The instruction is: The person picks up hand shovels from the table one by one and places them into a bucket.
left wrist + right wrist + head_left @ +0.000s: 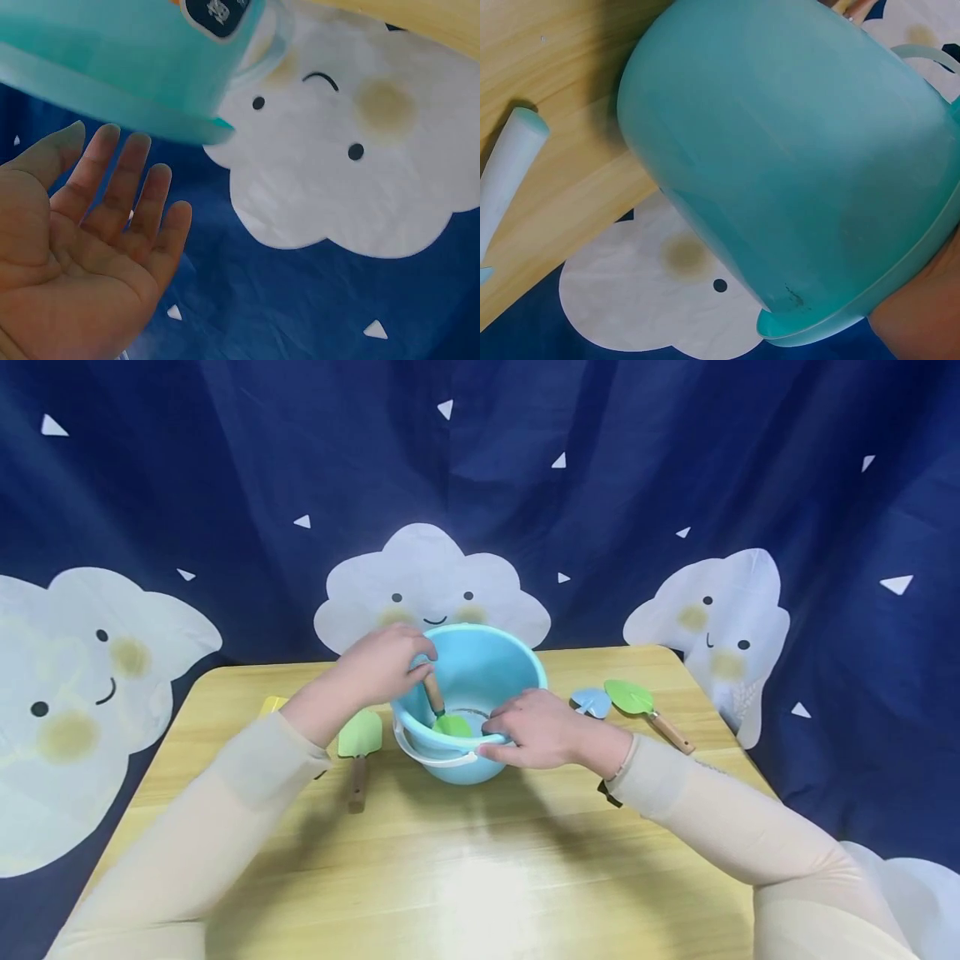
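Leftmost on the surface (465, 827) lay a pale-green toy spade (361, 735), then the left hand (390, 664), fingers loose and apart at the left rim of the light-blue bucket (483, 672), just beside the brown handle of a green toy trowel (452, 725) leaning inside, likely light and stiff, best taken by that handle. The bucket sat mid-surface, presumably light, stiff, slick plastic, with rim or white bail (438, 762) the sensible hold. The right hand (542, 732) clamped its near-right rim, thumb outside; farther right lay a blue toy trowel (591, 702) and a leaf-shaped green trowel (630, 697).
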`<control>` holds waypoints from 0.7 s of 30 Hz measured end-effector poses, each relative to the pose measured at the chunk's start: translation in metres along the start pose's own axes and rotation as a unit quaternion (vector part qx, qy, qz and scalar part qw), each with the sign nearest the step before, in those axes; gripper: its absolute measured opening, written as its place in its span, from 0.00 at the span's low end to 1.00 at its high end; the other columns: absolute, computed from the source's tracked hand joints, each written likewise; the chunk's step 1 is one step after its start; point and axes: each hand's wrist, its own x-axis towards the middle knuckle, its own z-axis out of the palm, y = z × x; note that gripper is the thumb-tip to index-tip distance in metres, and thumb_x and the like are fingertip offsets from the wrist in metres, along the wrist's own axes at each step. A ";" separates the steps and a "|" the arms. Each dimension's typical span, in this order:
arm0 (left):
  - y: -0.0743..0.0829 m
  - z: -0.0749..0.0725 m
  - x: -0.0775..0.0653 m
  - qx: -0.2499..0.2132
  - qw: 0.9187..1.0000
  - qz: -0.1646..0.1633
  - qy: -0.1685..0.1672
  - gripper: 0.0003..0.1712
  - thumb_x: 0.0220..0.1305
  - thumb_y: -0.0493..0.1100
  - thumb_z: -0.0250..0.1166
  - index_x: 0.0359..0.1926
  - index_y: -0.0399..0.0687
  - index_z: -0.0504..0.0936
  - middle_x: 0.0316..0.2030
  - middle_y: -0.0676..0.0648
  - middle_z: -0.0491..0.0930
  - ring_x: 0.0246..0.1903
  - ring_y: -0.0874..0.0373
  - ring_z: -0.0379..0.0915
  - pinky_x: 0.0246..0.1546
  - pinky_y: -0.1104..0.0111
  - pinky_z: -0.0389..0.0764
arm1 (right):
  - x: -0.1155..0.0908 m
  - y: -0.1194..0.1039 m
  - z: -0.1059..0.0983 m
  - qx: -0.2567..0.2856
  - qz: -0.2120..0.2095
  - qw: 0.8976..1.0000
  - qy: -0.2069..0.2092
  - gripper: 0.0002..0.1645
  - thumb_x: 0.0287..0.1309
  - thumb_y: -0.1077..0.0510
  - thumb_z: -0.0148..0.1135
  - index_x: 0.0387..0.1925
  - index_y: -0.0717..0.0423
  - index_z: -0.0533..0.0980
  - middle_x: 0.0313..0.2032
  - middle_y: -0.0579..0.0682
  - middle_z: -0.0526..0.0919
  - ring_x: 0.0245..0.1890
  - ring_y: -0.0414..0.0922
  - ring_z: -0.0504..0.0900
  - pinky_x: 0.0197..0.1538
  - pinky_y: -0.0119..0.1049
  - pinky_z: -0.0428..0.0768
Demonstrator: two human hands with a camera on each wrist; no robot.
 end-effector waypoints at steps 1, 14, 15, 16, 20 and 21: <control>-0.003 -0.002 -0.003 -0.002 1.000 -0.002 0.010 0.11 0.68 0.42 0.66 0.46 0.42 0.86 0.47 0.44 0.83 0.53 0.45 0.74 0.57 0.52 0.73 | 0.000 0.000 0.000 -0.001 0.000 1.000 0.000 0.24 0.70 0.35 0.45 0.21 0.41 0.68 0.19 0.38 0.66 0.23 0.37 0.67 0.31 0.36 0.67; -0.037 -0.013 -0.045 0.008 0.993 -0.073 0.089 0.15 0.68 0.42 0.63 0.51 0.38 0.83 0.53 0.39 0.81 0.59 0.39 0.70 0.62 0.48 0.67 | -0.001 -0.002 0.001 0.007 0.010 1.000 0.015 0.24 0.69 0.36 0.47 0.19 0.41 0.65 0.18 0.38 0.64 0.21 0.37 0.63 0.30 0.36 0.64; -0.039 -0.012 -0.049 0.008 0.993 -0.082 0.090 0.16 0.68 0.42 0.63 0.52 0.38 0.83 0.54 0.38 0.80 0.60 0.39 0.70 0.62 0.47 0.67 | -0.001 -0.001 0.001 0.007 0.010 1.000 0.016 0.24 0.69 0.36 0.47 0.19 0.41 0.65 0.18 0.39 0.63 0.21 0.37 0.63 0.30 0.36 0.64; -0.041 -0.011 -0.053 0.007 0.992 -0.091 0.089 0.16 0.69 0.42 0.62 0.53 0.38 0.82 0.54 0.38 0.79 0.60 0.39 0.69 0.62 0.47 0.67 | -0.001 -0.001 0.001 0.006 0.011 1.000 0.015 0.24 0.69 0.36 0.47 0.19 0.41 0.65 0.18 0.39 0.63 0.21 0.38 0.63 0.30 0.36 0.64; -0.054 -0.003 -0.067 0.002 0.988 -0.127 0.093 0.20 0.69 0.43 0.61 0.57 0.37 0.78 0.58 0.36 0.76 0.61 0.35 0.66 0.62 0.44 0.65 | 0.000 -0.001 0.002 0.004 0.009 1.000 0.013 0.24 0.69 0.36 0.46 0.19 0.41 0.65 0.18 0.38 0.64 0.21 0.38 0.64 0.31 0.37 0.64; -0.058 -0.001 -0.071 0.001 0.987 -0.135 0.092 0.21 0.69 0.43 0.61 0.59 0.37 0.77 0.59 0.35 0.75 0.61 0.34 0.65 0.62 0.43 0.64 | 0.000 -0.001 0.002 0.004 0.009 1.000 0.013 0.24 0.68 0.36 0.47 0.19 0.41 0.65 0.17 0.38 0.64 0.21 0.38 0.64 0.31 0.37 0.65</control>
